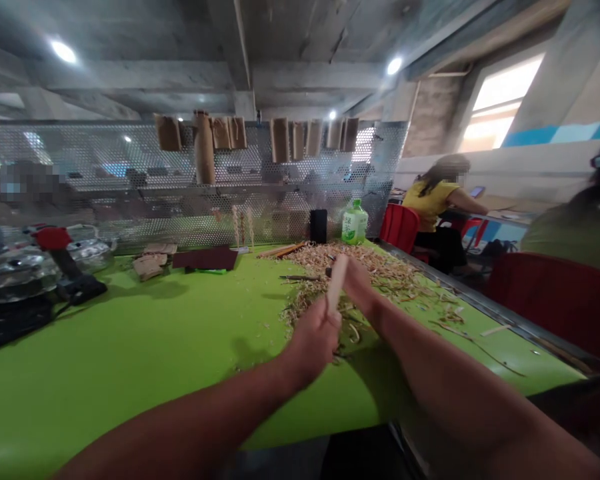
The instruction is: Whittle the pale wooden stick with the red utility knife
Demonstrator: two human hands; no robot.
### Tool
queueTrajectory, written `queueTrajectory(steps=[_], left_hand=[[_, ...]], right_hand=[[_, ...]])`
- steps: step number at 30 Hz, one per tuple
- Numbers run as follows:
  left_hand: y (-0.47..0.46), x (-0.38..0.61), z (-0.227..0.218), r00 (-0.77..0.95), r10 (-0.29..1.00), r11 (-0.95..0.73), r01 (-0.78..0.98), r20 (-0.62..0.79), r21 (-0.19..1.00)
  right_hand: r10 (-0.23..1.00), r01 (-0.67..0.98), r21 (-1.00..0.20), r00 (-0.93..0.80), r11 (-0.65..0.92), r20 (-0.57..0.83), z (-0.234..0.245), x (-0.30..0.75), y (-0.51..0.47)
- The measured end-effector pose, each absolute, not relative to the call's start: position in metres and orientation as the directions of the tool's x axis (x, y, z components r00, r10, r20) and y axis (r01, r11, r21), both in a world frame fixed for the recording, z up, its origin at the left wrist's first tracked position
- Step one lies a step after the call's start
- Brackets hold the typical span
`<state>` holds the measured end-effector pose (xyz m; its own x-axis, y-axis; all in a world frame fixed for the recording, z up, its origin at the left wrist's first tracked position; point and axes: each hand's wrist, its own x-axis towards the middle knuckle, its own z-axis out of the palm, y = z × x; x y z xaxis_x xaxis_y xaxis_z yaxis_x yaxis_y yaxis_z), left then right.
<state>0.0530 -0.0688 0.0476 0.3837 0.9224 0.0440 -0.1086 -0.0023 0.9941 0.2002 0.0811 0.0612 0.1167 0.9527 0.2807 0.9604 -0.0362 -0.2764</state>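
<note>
A perforated metal panel (150, 167) spans the far side of the green desk (155, 353), with a green-capped bottle (355, 225) at far right, a dark red sheet (205, 258) and red-and-black device (55, 239) at left, and, beyond the right edge, a yellow-clad person (430, 203).

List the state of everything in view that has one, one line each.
Left hand: closed around the wooden strip's near end
Right hand: by the strip's far end, grip unclear
Wooden strip: held, tilted, above the tabletop
Wood shavings: loose, scattered and heaped on the green tabletop
Green tea bottle: upright, capped
Ceiling lights: on
Nearer red chair: occupied
</note>
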Motion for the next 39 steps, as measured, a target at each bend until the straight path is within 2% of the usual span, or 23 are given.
queueTrajectory(steps=[3, 5, 11, 14, 18, 24, 32, 39], left_hand=[[-0.045, 0.035, 0.048, 0.226, 0.974, 0.045, -0.179, -0.003, 0.983], [-0.027, 0.023, 0.046, 0.131, 0.991, 0.024, -0.224, 0.005, 0.974], [-0.007, 0.021, 0.038, 0.060, 0.998, 0.014, -0.198, -0.002, 0.980], [-0.010, 0.026, 0.041, 0.048, 0.999, -0.002, -0.195, 0.012, 0.981], [-0.019, 0.028, 0.045, 0.038, 0.999, 0.016, -0.125, -0.011, 0.992], [-0.036, 0.035, 0.048, 0.109, 0.993, 0.043, -0.081, -0.034, 0.996], [-0.031, 0.032, 0.056, 0.053, 0.998, 0.035, -0.104, -0.030, 0.994], [-0.034, 0.034, 0.053, 0.067, 0.998, 0.024, -0.074, -0.019, 0.997]], right_hand=[[0.935, 0.945, -0.323, 0.166, -0.059, 0.314, 0.056, 0.194, 0.082], [0.925, 0.951, -0.309, 0.116, 0.001, 0.362, 0.052, 0.184, 0.078], [0.905, 0.951, -0.172, -0.174, 0.257, 0.388, 0.048, 0.158, 0.051], [0.896, 0.946, -0.081, -0.267, 0.313, 0.355, 0.049, 0.151, 0.043], [0.909, 0.960, -0.021, -0.258, 0.280, 0.326, 0.051, 0.151, 0.042], [0.922, 0.981, -0.058, -0.152, 0.184, 0.357, 0.059, 0.165, 0.049], [0.906, 0.963, -0.017, -0.247, 0.269, 0.344, 0.054, 0.158, 0.045], [0.912, 0.976, -0.029, -0.189, 0.214, 0.363, 0.058, 0.166, 0.053]])
